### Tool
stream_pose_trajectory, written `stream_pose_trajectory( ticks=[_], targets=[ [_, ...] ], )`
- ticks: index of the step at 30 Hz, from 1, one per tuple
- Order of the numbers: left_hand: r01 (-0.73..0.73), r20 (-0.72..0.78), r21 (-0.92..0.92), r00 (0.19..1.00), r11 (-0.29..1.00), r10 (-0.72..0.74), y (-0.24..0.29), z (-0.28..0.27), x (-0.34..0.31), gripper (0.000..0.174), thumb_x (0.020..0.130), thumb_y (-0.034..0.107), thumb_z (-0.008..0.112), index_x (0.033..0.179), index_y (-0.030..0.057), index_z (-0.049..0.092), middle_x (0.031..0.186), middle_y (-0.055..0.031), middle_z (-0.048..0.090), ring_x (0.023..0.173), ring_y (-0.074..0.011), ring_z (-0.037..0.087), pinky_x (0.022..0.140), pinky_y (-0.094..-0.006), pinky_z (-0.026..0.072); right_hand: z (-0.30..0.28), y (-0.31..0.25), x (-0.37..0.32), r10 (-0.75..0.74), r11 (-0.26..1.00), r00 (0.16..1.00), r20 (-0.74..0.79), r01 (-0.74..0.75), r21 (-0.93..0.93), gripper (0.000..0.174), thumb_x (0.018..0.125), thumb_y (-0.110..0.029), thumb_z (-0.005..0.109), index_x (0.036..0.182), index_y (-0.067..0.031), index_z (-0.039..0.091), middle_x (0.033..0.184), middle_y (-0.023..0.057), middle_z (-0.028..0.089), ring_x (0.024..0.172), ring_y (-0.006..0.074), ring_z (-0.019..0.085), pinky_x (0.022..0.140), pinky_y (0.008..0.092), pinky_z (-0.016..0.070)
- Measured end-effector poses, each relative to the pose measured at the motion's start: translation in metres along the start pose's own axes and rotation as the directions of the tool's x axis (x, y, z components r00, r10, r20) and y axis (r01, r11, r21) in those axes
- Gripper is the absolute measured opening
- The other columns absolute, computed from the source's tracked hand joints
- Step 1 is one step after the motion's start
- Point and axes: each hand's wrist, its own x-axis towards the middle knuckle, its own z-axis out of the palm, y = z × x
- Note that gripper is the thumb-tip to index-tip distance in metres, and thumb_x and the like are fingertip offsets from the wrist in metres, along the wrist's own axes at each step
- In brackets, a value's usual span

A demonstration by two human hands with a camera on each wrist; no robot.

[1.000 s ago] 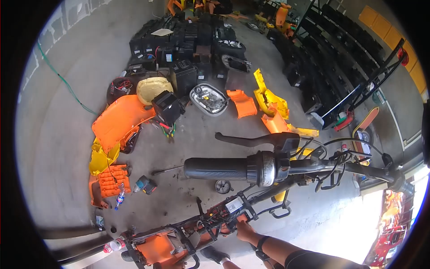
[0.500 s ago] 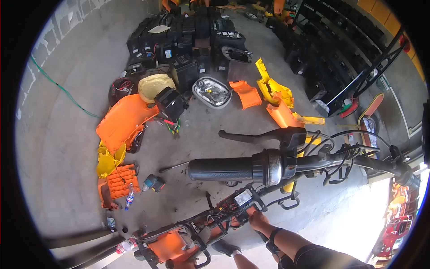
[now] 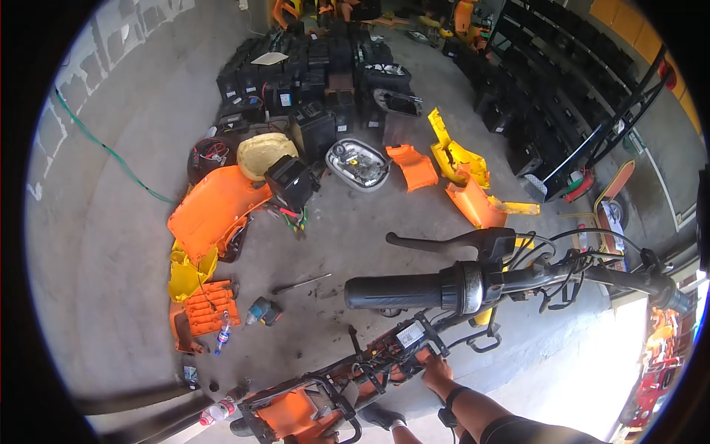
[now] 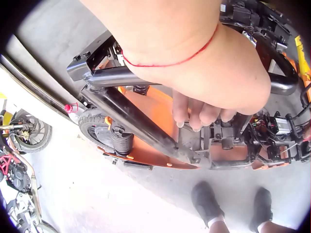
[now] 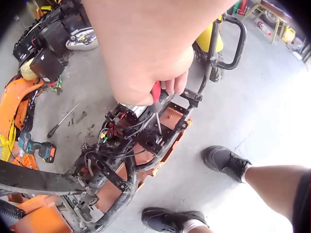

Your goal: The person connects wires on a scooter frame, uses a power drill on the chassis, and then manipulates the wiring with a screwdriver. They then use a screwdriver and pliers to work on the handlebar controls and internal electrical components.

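Note:
My right hand (image 3: 438, 374) holds a screwdriver with a red handle (image 5: 155, 91). Its thin metal shaft points down at the black part of the stripped scooter frame (image 5: 129, 179), beside orange floor panels. My left hand (image 4: 221, 80), a red string round its wrist, lies over the black tube rail (image 4: 119, 76) at the rear of the frame. Its fingers bend down past the rail, with the palm hiding the tube beneath. Wires and a silver box with a label (image 3: 410, 334) sit mid-frame. The handlebar (image 3: 399, 291) crosses in front of the head view.
A cordless drill (image 3: 264, 312), a long screwdriver (image 3: 302, 283) and pliers (image 3: 296, 220) lie on the floor. Around them are orange panels (image 3: 214, 211), yellow panels (image 3: 462, 163) and many black battery boxes (image 3: 314, 133). A bottle (image 3: 223, 333) stands near the drill.
The head view has shifted, so the handlebar sits further right and the floor screwdriver shows whole beside it. The right hand stays at the same part of the frame.

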Motion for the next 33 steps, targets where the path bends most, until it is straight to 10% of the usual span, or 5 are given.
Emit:
stream_pose_trajectory(
  ticks=[9, 19, 21, 28, 33],
  targets=[
    [0.501, 0.692, -0.286, 0.698, 0.817, -0.186, -0.006, -0.087, 0.033, 0.031, 0.072, 0.028, 0.065, 0.100, 0.0150, 0.069, 0.102, -0.0067, 0.070, 0.091, -0.0235, 0.069, 0.082, -0.0389, 0.0558, 0.024, 0.003, 0.005, 0.022, 0.992, 0.996, -0.090, -0.010, 0.128, 0.024, 0.087, -0.016, 0.053, 0.108, -0.0044, 0.055, 0.101, 0.0242, 0.062, 0.094, 0.0424, 0.061, 0.080, 0.0519, 0.0497],
    [0.484, 0.521, -0.195, 0.788, 0.853, -0.328, 0.006, -0.102, 0.044, 0.046, 0.067, 0.015, 0.066, 0.113, 0.0216, 0.063, 0.080, -0.0017, 0.070, 0.075, -0.0213, 0.069, 0.074, -0.0353, 0.0556, -0.002, 0.027, 0.034, -0.065, 0.995, 0.967, 0.244, 0.045, 0.087, 0.039, 0.089, -0.034, 0.059, 0.110, -0.0024, 0.051, 0.110, 0.0251, 0.056, 0.097, 0.0413, 0.061, 0.080, 0.0500, 0.0517],
    [0.538, 0.474, -0.337, 0.806, 0.773, -0.355, 0.008, -0.095, 0.039, 0.050, 0.063, 0.012, 0.064, 0.111, 0.0258, 0.070, 0.073, -0.0058, 0.066, 0.078, -0.0266, 0.059, 0.080, -0.0355, 0.0474, 0.011, 0.043, 0.033, -0.575, 0.796, 0.796, -0.191, 0.598, 0.097, 0.026, 0.083, -0.015, 0.065, 0.102, -0.0018, 0.053, 0.103, 0.0220, 0.058, 0.096, 0.0381, 0.060, 0.079, 0.0454, 0.0523],
    [0.464, 0.406, -0.326, 0.856, 0.824, -0.321, 0.007, -0.085, 0.036, 0.019, 0.056, 0.013, 0.069, 0.075, 0.0112, 0.066, 0.072, -0.0051, 0.065, 0.080, -0.0268, 0.059, 0.074, -0.0374, 0.0493, -0.013, 0.031, 0.039, -0.175, 0.984, 0.945, 0.276, 0.174, 0.028, 0.026, 0.087, -0.009, 0.059, 0.112, -0.0027, 0.054, 0.110, 0.0195, 0.057, 0.102, 0.0353, 0.059, 0.080, 0.0427, 0.0518],
    [0.526, 0.428, -0.300, 0.820, 0.796, -0.381, 0.010, -0.087, 0.038, 0.019, 0.056, 0.013, 0.071, 0.073, 0.0104, 0.065, 0.074, -0.0083, 0.062, 0.080, -0.0279, 0.059, 0.068, -0.0384, 0.0505, -0.005, 0.052, 0.041, -0.730, 0.633, 0.647, -0.218, 0.761, 0.139, 0.029, 0.094, -0.027, 0.053, 0.108, -0.0015, 0.053, 0.108, 0.0231, 0.058, 0.098, 0.0388, 0.062, 0.081, 0.0487, 0.0527]
  ],
)
